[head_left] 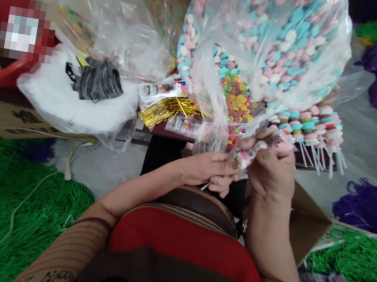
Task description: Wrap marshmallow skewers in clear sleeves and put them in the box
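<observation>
Nearest is the red-and-brown top (190,239) on the person working here. Just beyond, the left hand (210,167) and right hand (274,173) both have their fingers pinched round a clear-wrapped candy stick (246,157), by the near edge of the counter (159,129). Gold ties (172,110) lie left, marshmallow skewers (309,124) right, a bulging marshmallow bag (287,37) far.

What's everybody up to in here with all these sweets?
A person's left hand and right hand hold a small printed packet. A white stick shows below the left hand. Skewered sweets lie to the right, gold strips to the left, and a big clear bag of sweets behind.
</observation>
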